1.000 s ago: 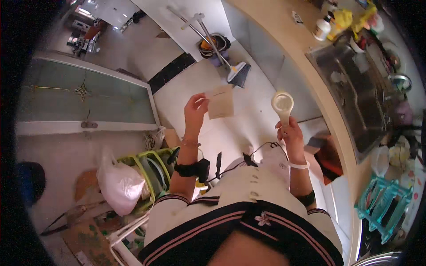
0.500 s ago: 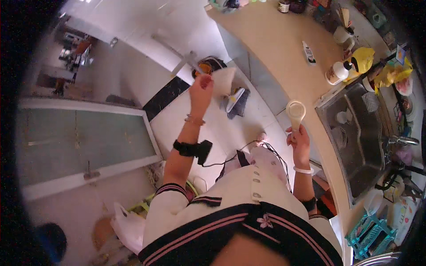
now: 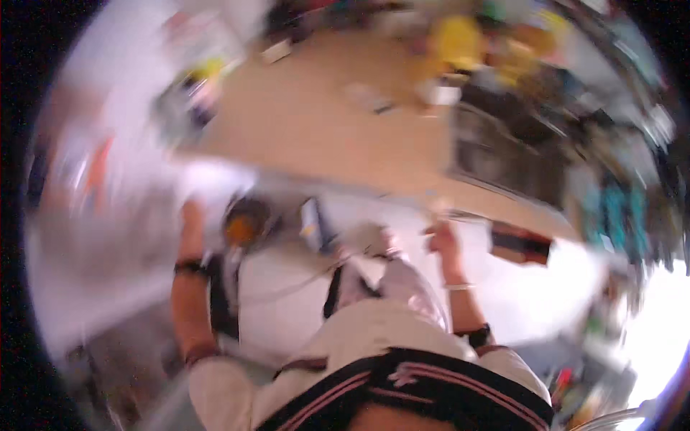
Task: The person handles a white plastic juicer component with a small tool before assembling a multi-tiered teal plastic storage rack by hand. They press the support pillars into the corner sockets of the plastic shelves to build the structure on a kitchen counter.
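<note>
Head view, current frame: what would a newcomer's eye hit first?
The tan counter, smeared by blur, fills the upper middle, with a yellow bundle beyond the upper left of the dark sink. Lower down, the left hand and right hand are spread wide, their grip too blurred to read. A striped collar crosses the bottom.

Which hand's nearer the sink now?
The right hand, the one with the white bangle at its wrist; the left hand is farther away, toward the picture's left.
</note>
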A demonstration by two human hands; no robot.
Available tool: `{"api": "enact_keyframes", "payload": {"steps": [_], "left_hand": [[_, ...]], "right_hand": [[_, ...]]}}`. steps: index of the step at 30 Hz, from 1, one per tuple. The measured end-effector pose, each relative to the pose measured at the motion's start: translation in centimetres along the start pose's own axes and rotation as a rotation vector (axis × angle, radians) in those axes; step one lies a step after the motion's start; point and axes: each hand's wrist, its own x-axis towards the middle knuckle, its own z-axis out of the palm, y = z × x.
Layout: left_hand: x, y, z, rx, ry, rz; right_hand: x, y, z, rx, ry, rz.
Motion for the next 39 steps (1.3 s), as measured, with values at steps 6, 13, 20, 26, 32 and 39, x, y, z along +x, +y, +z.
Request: {"api": "enact_keyframes", "payload": {"steps": [6,13,20,26,32,39], "left_hand": [[6.1,2.6,1.9,-0.244,-0.591,0.259],[6.7,11.9,-21.2,-0.704,-0.161,0.186],[1.2,24.7,-38.9,-0.980,-0.162,0.385],[-5.8,39.3,-46.3,-0.899,-0.095,1.110],[-12.7,55.7,-53.7,-0.879,-0.204,1.535],[-18.6,73.4,-58.6,-0.923,-0.310,1.696]], "right_hand": [[-4.5,-0.2,2.7,0.304,0.265,0.089],[-9.7,-0.8,1.4,0.322,0.476,-0.023],[-13.7,-0.4,-3.4,0.355,0.523,-0.114],[-22.2,2.0,-10.8,0.503,0.738,-0.259],[-31.9,4.7,-20.1,0.522,1.052,-0.379],[-36.6,7.8,-28.8,0.617,1.216,-0.304]]}}
